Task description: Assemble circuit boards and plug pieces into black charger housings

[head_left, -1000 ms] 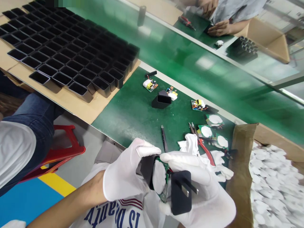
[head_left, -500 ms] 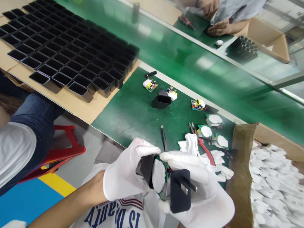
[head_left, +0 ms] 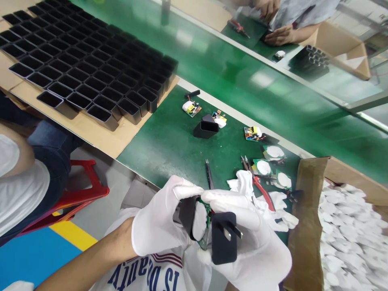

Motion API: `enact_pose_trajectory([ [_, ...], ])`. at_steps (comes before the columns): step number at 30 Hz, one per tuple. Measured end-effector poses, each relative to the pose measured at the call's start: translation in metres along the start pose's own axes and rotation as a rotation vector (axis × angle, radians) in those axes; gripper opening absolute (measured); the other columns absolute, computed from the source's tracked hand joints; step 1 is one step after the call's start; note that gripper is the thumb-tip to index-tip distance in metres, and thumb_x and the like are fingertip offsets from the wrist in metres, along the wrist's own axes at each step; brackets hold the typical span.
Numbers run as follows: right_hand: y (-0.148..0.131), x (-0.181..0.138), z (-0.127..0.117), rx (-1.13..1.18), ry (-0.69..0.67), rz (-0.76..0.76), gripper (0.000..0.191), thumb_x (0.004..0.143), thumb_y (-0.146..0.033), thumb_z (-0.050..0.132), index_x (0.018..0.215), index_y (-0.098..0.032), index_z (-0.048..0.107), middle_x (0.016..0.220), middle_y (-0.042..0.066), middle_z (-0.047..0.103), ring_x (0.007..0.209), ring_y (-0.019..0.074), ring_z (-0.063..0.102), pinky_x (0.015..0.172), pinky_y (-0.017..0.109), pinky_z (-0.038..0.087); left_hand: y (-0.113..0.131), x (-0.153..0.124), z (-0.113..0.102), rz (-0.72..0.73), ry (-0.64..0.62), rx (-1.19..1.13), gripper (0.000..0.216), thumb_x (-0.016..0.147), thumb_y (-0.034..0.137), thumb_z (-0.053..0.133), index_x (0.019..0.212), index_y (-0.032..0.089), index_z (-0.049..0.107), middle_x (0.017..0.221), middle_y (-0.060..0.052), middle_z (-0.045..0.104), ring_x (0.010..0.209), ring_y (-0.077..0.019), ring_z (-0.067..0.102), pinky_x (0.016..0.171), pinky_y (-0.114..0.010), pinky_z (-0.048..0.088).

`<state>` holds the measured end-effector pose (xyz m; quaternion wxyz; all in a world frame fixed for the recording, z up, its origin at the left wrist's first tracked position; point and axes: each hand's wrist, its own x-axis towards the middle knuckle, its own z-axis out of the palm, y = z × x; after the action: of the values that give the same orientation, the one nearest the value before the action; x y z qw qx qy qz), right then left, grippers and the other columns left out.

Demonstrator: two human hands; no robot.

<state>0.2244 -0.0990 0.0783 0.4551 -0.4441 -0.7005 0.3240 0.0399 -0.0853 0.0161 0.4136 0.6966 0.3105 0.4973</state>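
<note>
Left hand point(head_left: 157, 226) grips the black housing point(head_left: 187, 214); right hand point(head_left: 251, 242) clasps the plug cap point(head_left: 222, 242), circuit board point(head_left: 206, 226) sandwiched between. Misaligned pushing could pinch that board or bend its parts.

green work mat point(head_left: 169, 141) near centre; glossy green conveyor belt point(head_left: 242, 76) running across behind it, catching overhead light; cardboard sheet point(head_left: 100, 135) at left; red stool point(head_left: 87, 190) over grey floor point(head_left: 106, 206); blue and yellow floor marking point(head_left: 45, 250) near left
</note>
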Motion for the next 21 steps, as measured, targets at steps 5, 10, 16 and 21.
enact_pose_trajectory([
  [5,0.007,-0.003,0.004,-0.075,-0.015,-0.015,0.055,0.081,-0.047,0.093,0.126,-0.028,0.069,0.114,0.007,0.076,0.112,0.0311,0.074,0.094,0.047,0.064,-0.001,0.001,0.000,-0.029,-0.010,-0.012,0.082,0.077,0.020,0.089,0.147,0.030,0.047,0.114,-0.006,0.062,0.099,-0.0260,0.069,0.080,-0.039,0.063],
  [10,0.011,-0.001,0.006,-0.120,-0.018,0.005,0.062,0.077,-0.056,0.094,0.126,-0.026,0.069,0.128,0.010,0.073,0.119,0.0309,0.073,0.098,0.046,0.063,-0.008,-0.001,0.004,-0.002,0.028,-0.072,0.076,0.082,0.029,0.088,0.147,0.028,0.047,0.118,-0.007,0.059,0.099,-0.0247,0.067,0.083,-0.039,0.062],
  [16,0.006,-0.001,0.017,0.013,0.099,0.116,0.046,0.095,-0.064,0.074,0.122,-0.027,0.073,0.120,0.009,0.078,0.114,0.0288,0.074,0.093,0.043,0.063,-0.005,0.006,0.006,-0.048,0.041,0.006,0.061,0.086,0.030,0.086,0.136,0.030,0.052,0.116,-0.006,0.062,0.101,-0.0244,0.069,0.085,-0.040,0.063],
  [21,0.008,-0.012,0.029,0.075,0.257,0.260,0.048,0.101,-0.066,0.062,0.124,-0.027,0.078,0.122,0.009,0.077,0.112,0.0301,0.075,0.089,0.042,0.063,-0.003,0.013,0.009,-0.009,0.063,0.099,0.048,0.090,0.025,0.077,0.131,0.028,0.052,0.112,-0.005,0.061,0.098,-0.0217,0.070,0.079,-0.035,0.063],
])
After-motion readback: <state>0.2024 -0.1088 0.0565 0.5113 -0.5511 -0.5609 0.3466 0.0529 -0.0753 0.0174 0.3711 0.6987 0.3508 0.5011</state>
